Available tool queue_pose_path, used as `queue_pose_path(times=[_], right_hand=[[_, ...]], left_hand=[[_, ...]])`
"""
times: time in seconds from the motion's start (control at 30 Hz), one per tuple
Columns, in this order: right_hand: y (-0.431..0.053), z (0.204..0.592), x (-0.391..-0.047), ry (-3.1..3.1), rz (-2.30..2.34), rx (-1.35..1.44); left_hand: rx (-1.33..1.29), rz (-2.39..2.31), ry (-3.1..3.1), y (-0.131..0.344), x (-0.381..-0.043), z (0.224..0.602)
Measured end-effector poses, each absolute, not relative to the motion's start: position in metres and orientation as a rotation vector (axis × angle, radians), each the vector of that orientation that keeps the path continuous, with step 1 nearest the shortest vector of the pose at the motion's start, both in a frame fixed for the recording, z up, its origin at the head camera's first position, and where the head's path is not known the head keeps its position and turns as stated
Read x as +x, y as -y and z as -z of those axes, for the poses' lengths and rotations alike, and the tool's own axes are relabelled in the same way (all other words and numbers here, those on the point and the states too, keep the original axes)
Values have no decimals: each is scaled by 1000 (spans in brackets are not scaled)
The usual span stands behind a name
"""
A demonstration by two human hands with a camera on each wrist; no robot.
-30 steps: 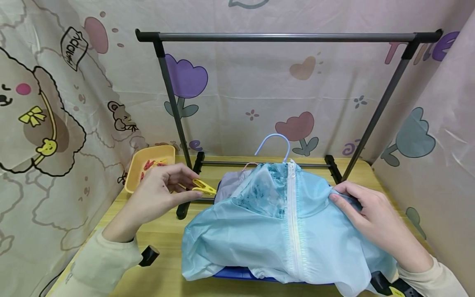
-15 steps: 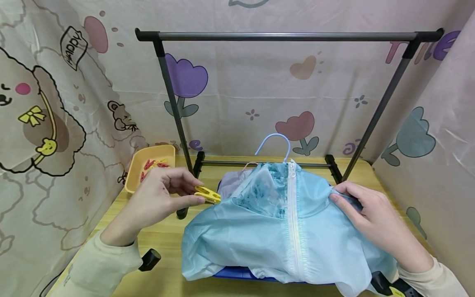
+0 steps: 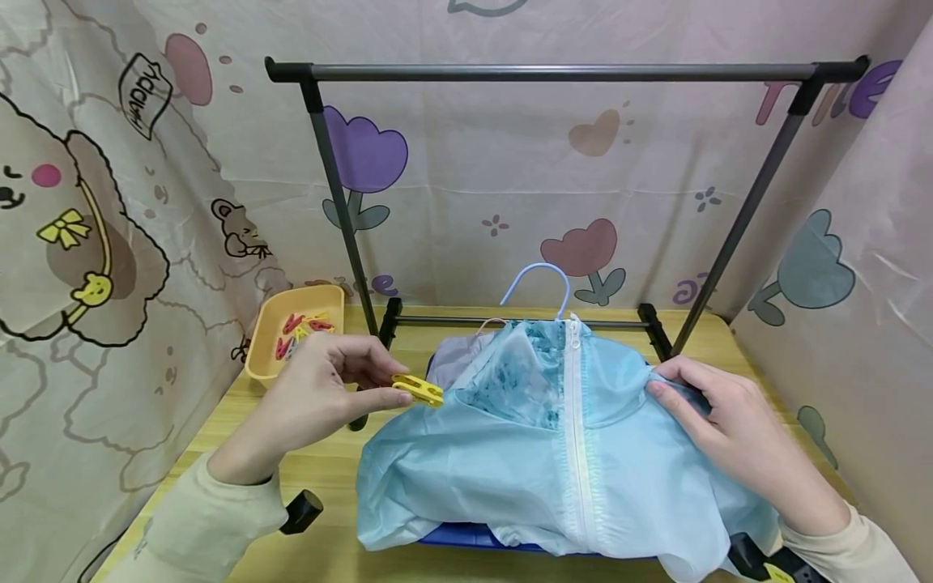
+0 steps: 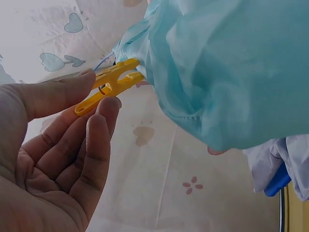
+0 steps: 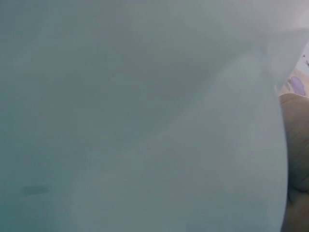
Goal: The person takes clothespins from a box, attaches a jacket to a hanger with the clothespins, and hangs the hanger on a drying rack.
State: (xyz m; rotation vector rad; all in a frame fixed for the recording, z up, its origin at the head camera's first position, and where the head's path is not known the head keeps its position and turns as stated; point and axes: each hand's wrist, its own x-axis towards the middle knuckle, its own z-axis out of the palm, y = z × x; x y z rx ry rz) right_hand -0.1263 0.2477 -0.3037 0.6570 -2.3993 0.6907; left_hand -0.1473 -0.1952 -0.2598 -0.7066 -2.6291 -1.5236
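Note:
Between thumb and fingers my left hand (image 3: 317,397) pinches a yellow clothespin (image 3: 418,389). In the left wrist view the tips of the clothespin (image 4: 108,84) meet the edge of a light blue zip-front jacket (image 4: 231,72). The jacket (image 3: 481,470) is on a hanger whose blue hook (image 3: 535,267) sticks up beside the white zipper (image 3: 576,429). My right hand (image 3: 736,429) grips the jacket's shoulder on the right, thumb in front. Pale blue cloth (image 5: 145,116) fills most of the right wrist view and hides the fingers there.
A black garment rack (image 3: 561,73) stands behind the jacket. Back left is a yellow tray (image 3: 262,368) holding several red and yellow clothespins. Under the jacket lie a grey-purple garment (image 3: 455,363) and a blue container (image 3: 474,536), on the wooden table (image 3: 321,518).
My left hand has moved right and slightly down with the clothespin, bringing its tips to the jacket's left shoulder. The right hand and the jacket have stayed in place.

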Motion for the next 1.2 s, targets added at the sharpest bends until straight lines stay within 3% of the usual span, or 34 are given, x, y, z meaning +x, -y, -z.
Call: queue_pose_path(times=[1.2], right_hand=[[-246, 304, -126, 2389, -677, 661]], left_hand=[[-872, 1427, 2615, 173, -152, 263]])
